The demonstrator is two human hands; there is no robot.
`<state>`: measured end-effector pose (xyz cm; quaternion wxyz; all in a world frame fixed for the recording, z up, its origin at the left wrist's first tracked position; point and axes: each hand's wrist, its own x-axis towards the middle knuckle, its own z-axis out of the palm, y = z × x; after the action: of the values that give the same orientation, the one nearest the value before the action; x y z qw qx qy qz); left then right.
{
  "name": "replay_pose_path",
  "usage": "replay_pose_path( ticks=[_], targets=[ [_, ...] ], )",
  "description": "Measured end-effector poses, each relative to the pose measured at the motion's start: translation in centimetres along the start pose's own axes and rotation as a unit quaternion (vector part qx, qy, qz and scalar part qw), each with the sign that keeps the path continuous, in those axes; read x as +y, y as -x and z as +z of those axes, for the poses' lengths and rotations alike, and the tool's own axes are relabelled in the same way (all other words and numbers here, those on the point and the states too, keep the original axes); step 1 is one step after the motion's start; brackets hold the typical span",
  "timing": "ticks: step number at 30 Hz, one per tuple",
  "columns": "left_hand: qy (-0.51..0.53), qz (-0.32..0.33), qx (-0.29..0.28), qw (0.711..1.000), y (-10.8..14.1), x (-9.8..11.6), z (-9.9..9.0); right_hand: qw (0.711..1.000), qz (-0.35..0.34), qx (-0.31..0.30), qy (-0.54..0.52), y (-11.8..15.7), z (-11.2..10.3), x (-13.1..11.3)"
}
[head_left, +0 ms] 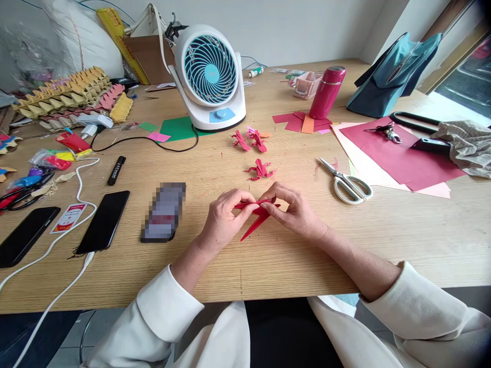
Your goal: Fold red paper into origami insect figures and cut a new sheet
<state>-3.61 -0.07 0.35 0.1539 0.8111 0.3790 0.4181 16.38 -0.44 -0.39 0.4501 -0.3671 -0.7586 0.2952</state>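
Head view: we hold one red folded-paper piece with a long pointed flap [253,227] above the wood-grain tabletop [414,240], near the middle of its near edge. Our left hand [227,217] has its grip closed on the left part of the piece, pinching it between thumb and fingers. Our right hand [293,209] has its grip closed on the right part of the same piece, with its fingertips close beside those of the left. The flap slants toward the near edge; we cannot tell whether its tip touches the surface.

Just beyond the hands, toward the far edge, we locate one red folded-paper figure with splayed limbs [261,169]. Two similar red paper figures [240,140] lie farther back, side by side. To the right, we find white-handled metal scissors [347,185], blades directed toward the far edge. Left of our left hand lies a dark-framed phone with a blurred screen [163,212]; a black rectangular phone [103,222] lies nearer the left edge.
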Motion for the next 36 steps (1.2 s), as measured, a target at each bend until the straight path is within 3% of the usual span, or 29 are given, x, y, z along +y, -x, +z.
replay_pose_path(
  ticks=[9, 21, 29, 36],
  targets=[
    [0.012, 0.009, -0.001, 1.000, 0.02, -0.07, -0.11, 0.999, 0.020, 0.026, -0.015, -0.11, -0.32, -0.21],
    [0.046, 0.035, -0.001, 0.998, 0.14, -0.37, 0.21, 1.000, 0.000, 0.007, -0.010, -0.08, -0.28, -0.06],
    [-0.062, 0.103, -0.001, 0.993, -0.06, -0.45, 0.15, 0.999, -0.028, 0.002, 0.016, 0.02, -0.18, 0.05],
    [-0.008, 0.040, -0.044, 0.998, 0.17, -0.33, 0.78, 0.998, -0.047, -0.015, 0.045, -0.04, -0.16, 0.00]
  ],
)
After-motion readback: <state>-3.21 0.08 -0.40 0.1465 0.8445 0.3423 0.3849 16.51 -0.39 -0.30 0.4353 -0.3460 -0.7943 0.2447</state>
